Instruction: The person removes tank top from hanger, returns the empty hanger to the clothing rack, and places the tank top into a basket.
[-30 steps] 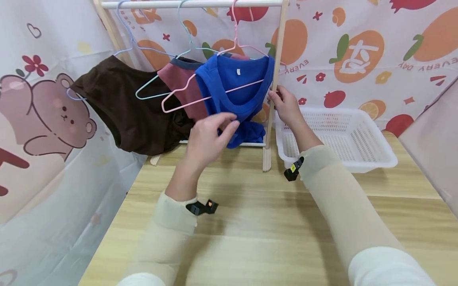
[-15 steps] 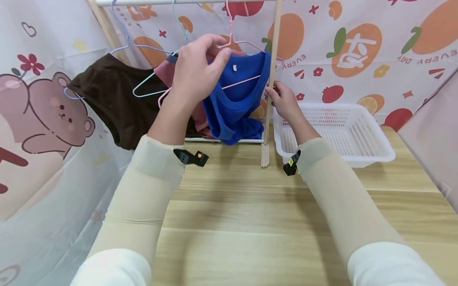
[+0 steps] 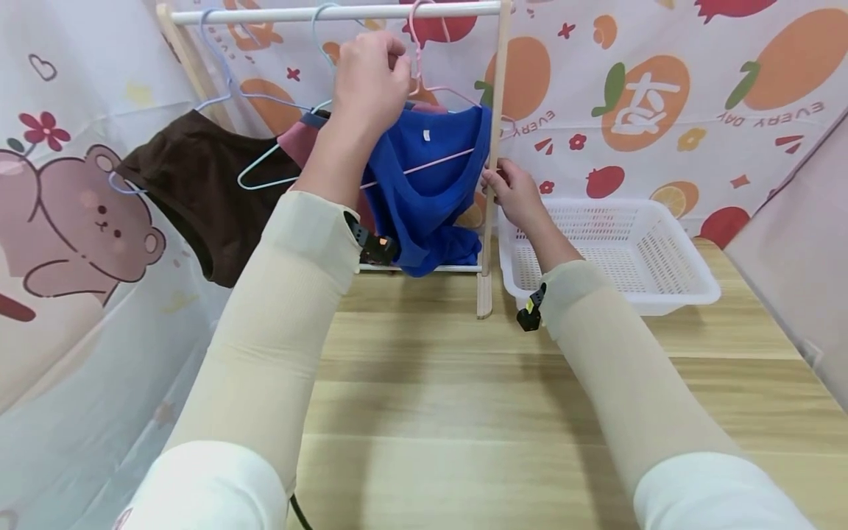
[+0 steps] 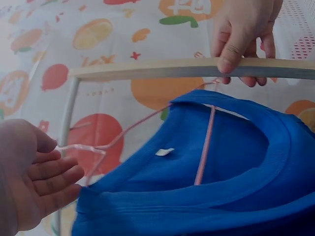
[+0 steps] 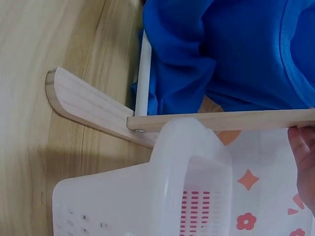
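Note:
My left hand [image 3: 371,77] is raised beside the pink hanger [image 3: 419,66], near its neck and hook. In the left wrist view the thumb tip overlaps the hanger's wire and the other fingers are loosely spread; contact is unclear. That hanger hooks over the rack's white rod [image 3: 278,15] and carries a blue garment [image 3: 430,191] with a scooped neckline and small white label. My right hand [image 3: 517,193] grips the rack's right wooden post [image 3: 498,88], thumb in front and fingers behind, as the left wrist view [image 4: 246,39] shows on this hand.
Left along the rod hang a brown garment [image 3: 205,169] on a blue hanger [image 3: 228,73] and a pink garment [image 3: 298,142] on a light-blue hanger [image 3: 255,168]. A white perforated basket [image 3: 682,298] stands right of the rack on the wooden table [image 3: 464,412]. Printed cloth hangs behind.
My left hand has risen from in front of the blue garment to the pink hanger's neck. The right hand has stayed on the post. The view has shifted slightly.

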Tool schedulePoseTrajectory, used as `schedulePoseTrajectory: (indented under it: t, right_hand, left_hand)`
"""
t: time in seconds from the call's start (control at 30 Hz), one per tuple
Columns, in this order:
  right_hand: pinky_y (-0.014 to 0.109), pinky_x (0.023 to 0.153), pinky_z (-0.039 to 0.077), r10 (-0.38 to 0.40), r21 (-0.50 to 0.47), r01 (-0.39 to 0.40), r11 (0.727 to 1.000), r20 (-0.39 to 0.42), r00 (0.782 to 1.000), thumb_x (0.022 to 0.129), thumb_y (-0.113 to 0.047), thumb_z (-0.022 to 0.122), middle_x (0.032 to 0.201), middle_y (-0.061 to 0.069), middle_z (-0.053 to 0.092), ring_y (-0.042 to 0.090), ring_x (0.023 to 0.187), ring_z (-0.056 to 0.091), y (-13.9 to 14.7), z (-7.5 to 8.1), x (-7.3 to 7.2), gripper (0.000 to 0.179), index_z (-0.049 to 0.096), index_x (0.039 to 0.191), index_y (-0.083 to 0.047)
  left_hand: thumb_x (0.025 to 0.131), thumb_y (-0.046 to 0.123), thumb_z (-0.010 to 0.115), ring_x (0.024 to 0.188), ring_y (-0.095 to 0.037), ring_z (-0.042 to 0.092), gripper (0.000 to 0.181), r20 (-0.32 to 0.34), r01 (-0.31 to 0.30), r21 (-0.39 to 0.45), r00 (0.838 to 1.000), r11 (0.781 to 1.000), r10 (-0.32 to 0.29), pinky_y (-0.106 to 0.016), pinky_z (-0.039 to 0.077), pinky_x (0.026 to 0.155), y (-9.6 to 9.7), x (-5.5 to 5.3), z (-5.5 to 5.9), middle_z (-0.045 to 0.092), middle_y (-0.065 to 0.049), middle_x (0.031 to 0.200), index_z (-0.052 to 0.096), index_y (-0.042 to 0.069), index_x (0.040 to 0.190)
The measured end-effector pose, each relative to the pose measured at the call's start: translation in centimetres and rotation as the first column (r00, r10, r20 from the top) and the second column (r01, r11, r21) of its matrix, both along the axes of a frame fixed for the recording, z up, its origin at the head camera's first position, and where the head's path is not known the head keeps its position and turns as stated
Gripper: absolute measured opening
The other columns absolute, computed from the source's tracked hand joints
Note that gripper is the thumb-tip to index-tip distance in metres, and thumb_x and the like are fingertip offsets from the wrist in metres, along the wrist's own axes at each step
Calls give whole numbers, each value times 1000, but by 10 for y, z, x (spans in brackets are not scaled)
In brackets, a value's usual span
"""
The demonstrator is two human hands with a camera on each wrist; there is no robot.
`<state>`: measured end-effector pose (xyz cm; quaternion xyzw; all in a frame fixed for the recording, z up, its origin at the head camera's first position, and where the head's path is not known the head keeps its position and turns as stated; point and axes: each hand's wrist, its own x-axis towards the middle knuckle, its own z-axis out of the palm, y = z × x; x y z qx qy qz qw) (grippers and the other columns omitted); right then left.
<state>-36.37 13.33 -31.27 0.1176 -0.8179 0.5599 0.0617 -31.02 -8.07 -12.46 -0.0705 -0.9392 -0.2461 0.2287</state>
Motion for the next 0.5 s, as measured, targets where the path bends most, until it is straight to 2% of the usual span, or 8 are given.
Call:
schedulePoseTrajectory:
  t: [0.13, 0.33, 0.5]
  right_hand:
    - [37, 98, 51, -3, 18, 3, 1000, -8, 1000, 99, -49, 47, 119, 9, 62, 18, 107, 58, -1, -1, 1, 50, 52, 136, -16]
    - [39, 98, 51, -1, 9, 1, 1000, -3, 1000, 98, -50, 48, 119, 9, 61, 19, 106, 58, -5, 1, 0, 51, 52, 136, -17]
    - [37, 98, 51, 9, 20, -9, 1000, -1, 1000, 99, -49, 48, 120, 8, 61, 18, 109, 58, -10, 1, 1, 50, 51, 138, -18]
  left_hand:
    - [104, 34, 42, 115, -13, 58, 41, 16, -3, 48, 1000, 999, 2, -19, 46, 98, -2, -7, -3, 64, -4, 129, 60, 16, 135]
    - [102, 36, 48, 103, -9, 59, 38, 44, 12, 148, 999, 989, -18, -19, 49, 94, -3, -16, -1, 66, -4, 123, 63, 18, 132]
    - [102, 37, 49, 102, -9, 57, 37, 88, -3, 150, 996, 989, -11, -20, 49, 93, -5, -20, -5, 65, -4, 122, 64, 19, 130]
